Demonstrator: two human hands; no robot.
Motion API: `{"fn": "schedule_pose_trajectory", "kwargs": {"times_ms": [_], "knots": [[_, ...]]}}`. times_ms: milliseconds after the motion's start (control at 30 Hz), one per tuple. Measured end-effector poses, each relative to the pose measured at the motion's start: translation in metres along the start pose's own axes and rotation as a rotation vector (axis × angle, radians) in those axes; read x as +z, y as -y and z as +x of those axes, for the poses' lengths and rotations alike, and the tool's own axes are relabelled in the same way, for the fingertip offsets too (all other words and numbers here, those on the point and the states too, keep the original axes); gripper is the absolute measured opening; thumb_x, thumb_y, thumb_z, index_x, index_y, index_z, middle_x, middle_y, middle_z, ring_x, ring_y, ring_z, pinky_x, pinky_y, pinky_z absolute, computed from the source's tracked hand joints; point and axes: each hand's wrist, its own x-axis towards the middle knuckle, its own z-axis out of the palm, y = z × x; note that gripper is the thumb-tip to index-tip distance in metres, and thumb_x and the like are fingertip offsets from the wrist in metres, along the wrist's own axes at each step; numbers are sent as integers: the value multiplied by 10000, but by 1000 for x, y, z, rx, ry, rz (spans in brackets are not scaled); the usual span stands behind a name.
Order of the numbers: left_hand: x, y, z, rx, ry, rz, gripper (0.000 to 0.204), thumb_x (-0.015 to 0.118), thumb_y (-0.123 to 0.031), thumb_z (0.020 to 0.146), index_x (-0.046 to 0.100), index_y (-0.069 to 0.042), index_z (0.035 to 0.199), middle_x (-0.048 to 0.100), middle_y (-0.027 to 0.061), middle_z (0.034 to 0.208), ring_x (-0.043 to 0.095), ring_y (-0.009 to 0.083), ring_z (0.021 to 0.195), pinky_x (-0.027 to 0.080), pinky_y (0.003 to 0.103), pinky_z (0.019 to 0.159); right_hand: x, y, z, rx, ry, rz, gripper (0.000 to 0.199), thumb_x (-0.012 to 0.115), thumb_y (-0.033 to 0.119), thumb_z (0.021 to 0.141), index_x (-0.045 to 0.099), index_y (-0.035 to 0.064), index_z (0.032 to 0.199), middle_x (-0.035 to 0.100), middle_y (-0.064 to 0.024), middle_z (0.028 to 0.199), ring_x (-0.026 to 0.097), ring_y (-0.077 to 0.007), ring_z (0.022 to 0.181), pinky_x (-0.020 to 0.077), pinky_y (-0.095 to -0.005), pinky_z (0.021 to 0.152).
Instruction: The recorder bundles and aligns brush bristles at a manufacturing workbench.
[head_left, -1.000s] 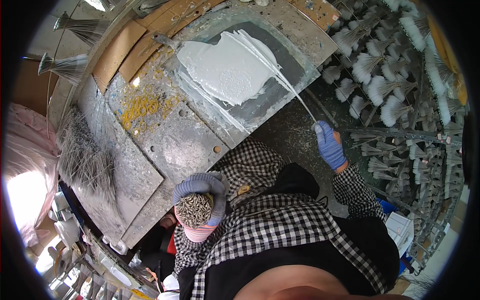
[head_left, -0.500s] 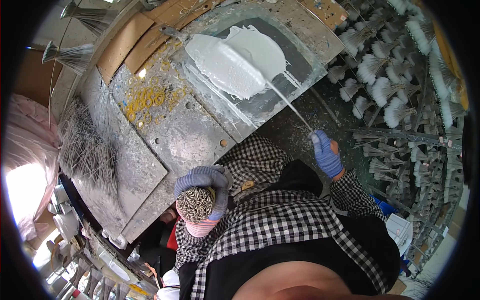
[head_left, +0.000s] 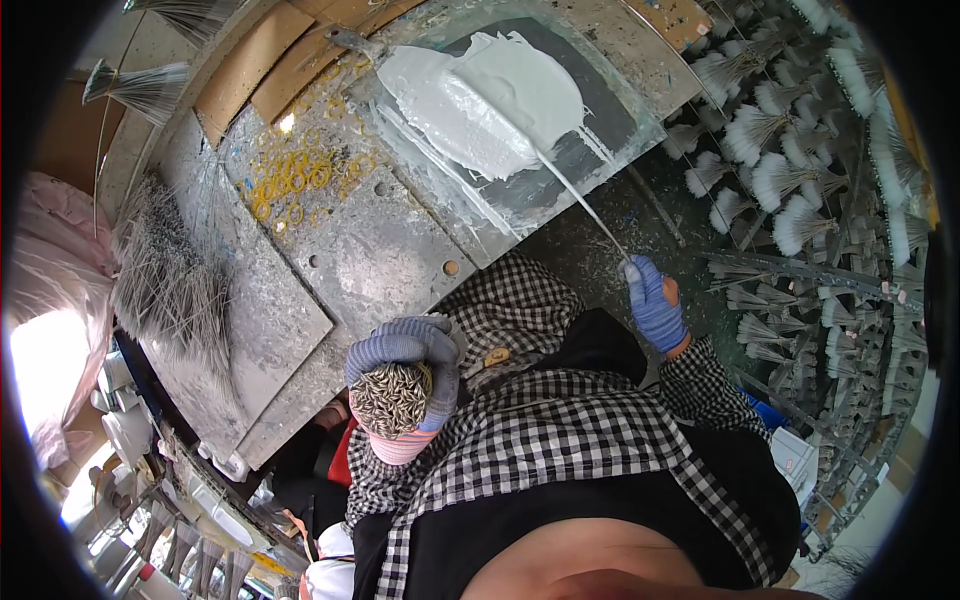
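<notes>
My right hand [head_left: 656, 304], in a blue knit glove, is closed round the near end of a long thin rod [head_left: 583, 205]. The rod's wider far part, coated white, lies in a spread of thick white paste [head_left: 540, 95] on a dark flat slab [head_left: 612, 110]. In front of my body, my left hand [head_left: 438, 370], gloved in blue with a pink cuff, is curled round a bundle of thin wires [head_left: 392, 400]. The packed greyish ends of the bundle face up, and the rest of it is hidden by the glove and fingers.
Yellow rings [head_left: 295, 178] lie scattered on the worn metal worktable [head_left: 375, 245]. A heap of loose grey wires [head_left: 165, 275] covers its left side. A scraper handle [head_left: 350, 42] juts from the paste. Racks of white-tipped wire bundles [head_left: 750, 130] stand at right.
The table and paste appear slightly higher and further right in the picture. Both hands keep their holds and have hardly moved.
</notes>
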Motion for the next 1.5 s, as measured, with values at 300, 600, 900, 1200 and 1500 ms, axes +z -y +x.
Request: {"fn": "schedule_pose_trajectory", "kwargs": {"times_ms": [300,600,900,1200,1500], "knots": [[-2,2,-5,12,0,-12,423,754,-11,820,467,-96,1118,642,89,846,638,239,798,555,471,853,13,5,-8,-142,25,84,207,557,128,1016,655,-47,1071,716,-154,866,690,-203,718,537,-310,667],[0,-1,-4,1,-14,-17,444,729,117,763,470,-75,1069,668,109,864,676,231,829,557,456,911,15,-1,-5,-91,38,142,206,554,121,1019,646,-52,1082,733,-154,912,707,-212,767,549,-300,705],[7,2,-2,4,-12,31,424,768,-52,826,468,-80,1124,641,96,827,640,246,773,556,467,827,-1,-16,9,-37,-3,3,232,532,188,1040,669,7,1091,711,-131,818,654,-191,654,521,-321,643],[13,2,2,-36,-45,-73,402,772,72,767,508,-58,1040,672,122,861,679,244,847,566,431,872,-10,-34,24,-153,-184,-3,236,543,195,1039,667,-3,1076,701,-116,770,616,-180,581,506,-332,589],[18,0,5,-77,-44,-161,427,803,5,785,500,-72,1076,662,118,862,660,231,813,560,419,832,-23,-35,26,45,-109,-28,266,534,215,1054,670,-6,1112,718,-82,885,598,-123,712,510,-285,742]]}}
